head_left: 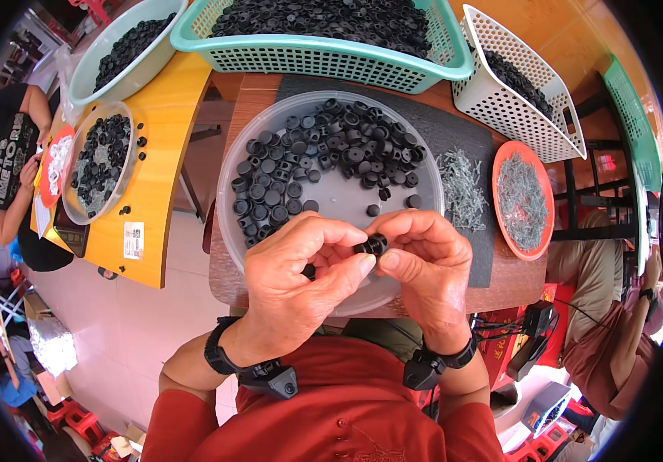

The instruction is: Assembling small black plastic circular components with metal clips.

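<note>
My left hand point(289, 289) and my right hand point(433, 269) meet over the near edge of a clear round tub point(339, 204). Between both hands' thumbs and fingertips is a small black round plastic part point(373, 245); whether it is one piece or two pressed together cannot be made out. A second black part point(309, 271) shows under the curled fingers of my left hand. Beyond my hands, the tub holds many loose black caps point(273, 189) and hollow black pieces point(347, 131), heaped along its left and far sides.
A pile of thin metal pins point(462, 189) lies right of the tub, beside an orange plate point(522, 200) of more pins. Behind stand a green basket point(323, 60) and a white basket point(501, 96) of black parts. At left, another person sits by a yellow table point(158, 185).
</note>
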Action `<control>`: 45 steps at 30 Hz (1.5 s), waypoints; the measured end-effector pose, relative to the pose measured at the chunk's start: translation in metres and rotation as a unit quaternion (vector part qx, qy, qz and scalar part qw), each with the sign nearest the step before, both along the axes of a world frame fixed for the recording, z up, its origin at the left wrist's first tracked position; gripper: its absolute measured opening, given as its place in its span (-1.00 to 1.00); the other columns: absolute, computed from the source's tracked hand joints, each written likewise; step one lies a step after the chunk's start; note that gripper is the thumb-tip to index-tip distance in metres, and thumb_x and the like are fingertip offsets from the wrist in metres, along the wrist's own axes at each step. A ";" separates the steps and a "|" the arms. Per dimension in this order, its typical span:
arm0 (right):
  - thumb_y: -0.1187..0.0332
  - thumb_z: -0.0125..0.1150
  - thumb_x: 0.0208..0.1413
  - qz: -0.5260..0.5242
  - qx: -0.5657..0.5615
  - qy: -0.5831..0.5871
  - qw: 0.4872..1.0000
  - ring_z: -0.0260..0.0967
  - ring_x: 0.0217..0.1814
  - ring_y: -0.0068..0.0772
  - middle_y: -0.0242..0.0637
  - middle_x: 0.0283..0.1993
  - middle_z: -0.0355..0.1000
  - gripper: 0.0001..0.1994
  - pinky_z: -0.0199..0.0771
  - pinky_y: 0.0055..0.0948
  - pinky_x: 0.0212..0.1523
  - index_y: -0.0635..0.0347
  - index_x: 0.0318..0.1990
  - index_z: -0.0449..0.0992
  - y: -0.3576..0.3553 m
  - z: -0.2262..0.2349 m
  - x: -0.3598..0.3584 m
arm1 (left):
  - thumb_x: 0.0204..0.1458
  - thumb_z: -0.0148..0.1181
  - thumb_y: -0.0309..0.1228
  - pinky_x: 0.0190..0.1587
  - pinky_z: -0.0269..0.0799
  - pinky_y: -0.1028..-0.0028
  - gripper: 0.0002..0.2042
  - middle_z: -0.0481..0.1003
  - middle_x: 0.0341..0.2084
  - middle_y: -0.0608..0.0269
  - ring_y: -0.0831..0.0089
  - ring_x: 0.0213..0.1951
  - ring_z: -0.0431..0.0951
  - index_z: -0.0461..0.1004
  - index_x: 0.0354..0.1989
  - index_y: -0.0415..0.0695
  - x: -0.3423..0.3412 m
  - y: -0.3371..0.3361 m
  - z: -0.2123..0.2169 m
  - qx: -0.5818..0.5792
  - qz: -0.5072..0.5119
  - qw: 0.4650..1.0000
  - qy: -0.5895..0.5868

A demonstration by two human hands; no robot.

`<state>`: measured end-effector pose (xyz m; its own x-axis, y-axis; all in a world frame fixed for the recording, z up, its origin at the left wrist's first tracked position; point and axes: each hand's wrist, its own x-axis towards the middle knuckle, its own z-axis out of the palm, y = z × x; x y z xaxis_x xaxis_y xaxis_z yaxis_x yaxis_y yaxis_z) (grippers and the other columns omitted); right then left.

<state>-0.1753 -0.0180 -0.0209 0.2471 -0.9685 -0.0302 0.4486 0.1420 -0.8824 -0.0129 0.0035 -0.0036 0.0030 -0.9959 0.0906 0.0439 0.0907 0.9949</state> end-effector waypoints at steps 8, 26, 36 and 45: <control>0.72 0.20 -0.09 -0.009 -0.069 0.056 0.996 0.37 -0.16 -0.50 -0.20 -0.17 0.43 -0.74 0.43 -0.53 -0.12 0.36 -0.19 0.48 -0.001 -0.003 -0.001 | -0.10 0.27 -0.60 -0.45 0.38 0.67 -0.85 0.44 -0.47 0.30 0.67 -0.47 0.46 0.48 -0.33 -0.29 0.002 -0.002 -0.004 -0.002 -0.001 1.000 0.006; 0.66 0.20 -0.04 -0.023 -0.007 0.005 1.000 0.40 -0.24 -0.53 -0.17 -0.18 0.46 -0.79 0.49 -0.57 -0.26 0.36 -0.19 0.48 0.001 -0.002 0.001 | -0.10 0.30 -0.56 -0.38 0.40 0.67 -0.81 0.50 -0.44 0.32 0.70 -0.42 0.48 0.47 -0.28 -0.24 0.000 -0.001 0.001 0.062 -0.024 0.997 0.039; 0.70 0.20 -0.08 -0.017 -0.046 0.038 0.998 0.38 -0.20 -0.49 -0.19 -0.19 0.44 -0.81 0.44 -0.55 -0.19 0.37 -0.25 0.50 0.000 0.000 0.001 | -0.14 0.30 -0.66 -0.37 0.39 0.68 -0.66 0.46 -0.43 0.31 0.66 -0.40 0.45 0.44 -0.12 -0.29 0.003 -0.002 -0.001 0.066 -0.049 0.996 0.047; 0.70 0.21 -0.09 -0.007 -0.018 0.015 1.000 0.36 -0.17 -0.51 -0.22 -0.20 0.43 -0.81 0.39 -0.53 -0.12 0.35 -0.27 0.51 0.001 -0.001 -0.002 | -0.19 0.35 -0.57 -0.38 0.39 0.65 -0.67 0.45 -0.47 0.31 0.65 -0.44 0.44 0.49 -0.17 -0.23 0.003 -0.003 -0.004 0.070 -0.039 0.996 0.036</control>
<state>-0.1771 -0.0171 -0.0221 0.2328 -0.9725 -0.0021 0.4241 0.1035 -0.8997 -0.0102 0.0010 -0.0076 -0.0740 -0.9962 -0.0460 0.1171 -0.0545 0.9916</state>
